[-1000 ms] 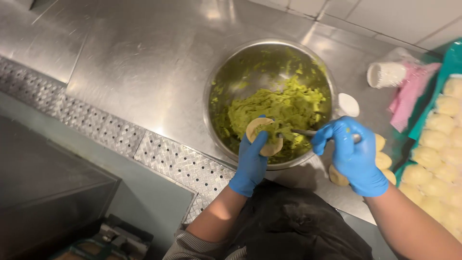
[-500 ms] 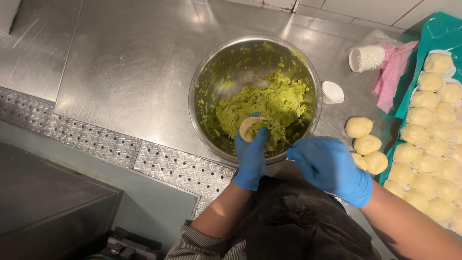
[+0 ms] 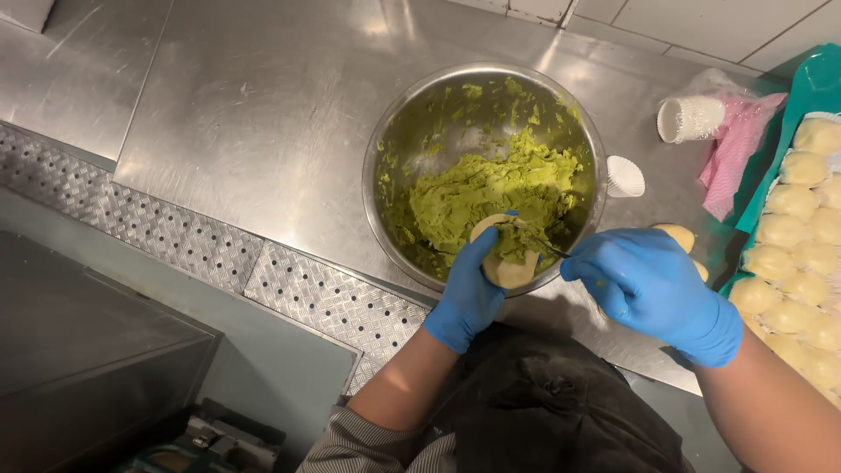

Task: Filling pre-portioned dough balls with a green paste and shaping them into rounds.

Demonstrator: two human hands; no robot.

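A steel mixing bowl [image 3: 394, 140] on the steel counter holds a mound of green paste [image 3: 491, 188]. My left hand [image 3: 469, 293], in a blue glove, cups a pale round dough piece [image 3: 508, 267] over the bowl's near rim. My right hand [image 3: 653, 285], also gloved in blue, grips a thin metal utensil [image 3: 539, 241] whose tip rests on top of the dough piece. Part of the dough is hidden by my left fingers.
A teal tray [image 3: 819, 83] at the right holds several pale dough balls [image 3: 788, 263]. Two more dough balls [image 3: 676, 235] lie on the counter by my right hand. A white paper cup [image 3: 624, 175], a stack of cups [image 3: 690, 118] and a pink cloth [image 3: 736, 144] sit behind.
My right hand has come back toward the bowl with the utensil, its tip now on the dough in my left hand. The view has shifted slightly left.
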